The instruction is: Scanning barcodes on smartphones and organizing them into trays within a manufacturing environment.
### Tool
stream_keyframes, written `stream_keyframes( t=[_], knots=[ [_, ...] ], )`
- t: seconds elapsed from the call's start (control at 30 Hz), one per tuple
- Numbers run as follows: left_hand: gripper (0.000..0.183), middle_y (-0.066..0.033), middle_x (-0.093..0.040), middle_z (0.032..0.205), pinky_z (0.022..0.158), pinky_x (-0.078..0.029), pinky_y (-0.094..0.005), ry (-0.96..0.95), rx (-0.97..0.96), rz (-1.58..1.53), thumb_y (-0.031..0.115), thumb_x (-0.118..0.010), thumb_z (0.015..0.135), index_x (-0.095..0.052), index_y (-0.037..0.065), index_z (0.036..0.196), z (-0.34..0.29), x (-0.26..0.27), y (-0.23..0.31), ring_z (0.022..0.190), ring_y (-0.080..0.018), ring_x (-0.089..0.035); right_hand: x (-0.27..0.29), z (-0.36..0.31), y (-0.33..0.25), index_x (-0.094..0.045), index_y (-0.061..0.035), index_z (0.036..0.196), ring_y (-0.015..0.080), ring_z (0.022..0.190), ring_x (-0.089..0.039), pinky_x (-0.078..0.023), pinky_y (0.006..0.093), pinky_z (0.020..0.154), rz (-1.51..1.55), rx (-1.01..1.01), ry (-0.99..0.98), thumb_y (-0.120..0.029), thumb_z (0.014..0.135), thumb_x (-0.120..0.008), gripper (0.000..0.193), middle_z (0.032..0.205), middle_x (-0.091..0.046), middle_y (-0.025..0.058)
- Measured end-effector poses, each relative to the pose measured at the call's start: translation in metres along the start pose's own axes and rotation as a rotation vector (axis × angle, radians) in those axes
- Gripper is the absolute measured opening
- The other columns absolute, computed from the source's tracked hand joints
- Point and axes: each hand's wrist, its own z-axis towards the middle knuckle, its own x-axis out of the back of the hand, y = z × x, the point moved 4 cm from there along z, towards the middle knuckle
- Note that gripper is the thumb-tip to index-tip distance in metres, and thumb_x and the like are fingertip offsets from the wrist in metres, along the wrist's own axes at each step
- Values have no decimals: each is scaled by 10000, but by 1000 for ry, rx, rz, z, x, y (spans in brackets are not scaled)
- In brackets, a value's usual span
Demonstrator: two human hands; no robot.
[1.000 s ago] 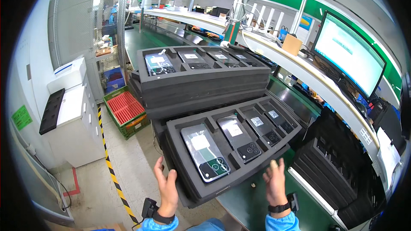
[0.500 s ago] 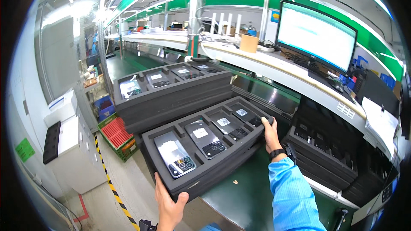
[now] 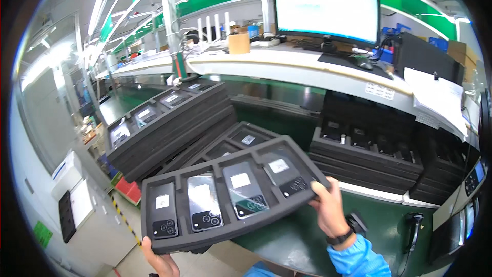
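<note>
Holding one tray (image 3: 225, 225) of seemingly four phones (image 3: 245, 190).

four phones (image 3: 204, 205) in one held foam tray (image 3: 169, 241) — two hands (image 3: 330, 208), one monitor (image 3: 325, 7)

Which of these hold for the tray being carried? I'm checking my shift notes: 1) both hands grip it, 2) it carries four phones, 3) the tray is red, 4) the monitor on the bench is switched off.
1) True: the left hand holds the near left corner of the black foam tray, the right hand its right end.
2) True: four phones lie in its pockets, camera side up.
3) False: it is black.
4) False: the monitor is lit, showing a bright screen.
</note>
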Motion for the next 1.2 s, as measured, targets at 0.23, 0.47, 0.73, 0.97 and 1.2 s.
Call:
stream_keyframes(
  t=[0.23,0.47,0.73,0.97,1.2],
  knots=[
    [751,-174,-655,1245,998,-494,-342,-161,-136,210,389,-630,834,-503,-126,1366,-26,21,-12,1153,-245,-637,93,-121,-41,-586,-30,1380,225,1079,-643,-508,410,964,190,-103,59,-319,1010,-615,471,1229,-690,103],
    [864,-250,-656,1284,1033,-488,-368,-477,-2,340,476,-682,793,-545,-177,1343,-76,-36,-9,1161,-282,-663,243,-224,-36,-494,-88,1485,271,1331,-521,-370,466,1160,183,-207,423,-571,1046,-431,656,1464,-547,126],
    [634,-167,-624,1370,1078,-425,-315,-881,385,237,160,-577,863,-513,-95,1441,-97,-110,-128,1209,-205,-606,294,-303,-77,-347,-59,1582,328,1406,-426,-338,482,1184,176,75,626,-643,1040,-367,797,1604,-383,157],
    [412,-101,-738,1117,891,-494,-255,-607,235,285,39,-549,899,-669,-40,1284,-72,-149,-200,1010,-106,-644,278,-262,-131,-343,-23,1572,309,1428,-400,-292,454,1206,-598,448,368,-462,1110,-309,639,1602,-374,175],
    [282,-132,-747,1106,918,-530,-334,-436,-66,532,51,-628,863,-711,-15,1125,-43,-142,-157,1016,-240,-703,191,-185,-126,-421,7,1513,255,1371,-463,-359,389,1157,-385,192,236,-335,1119,-365,525,1498,-475,152]
  ],
)
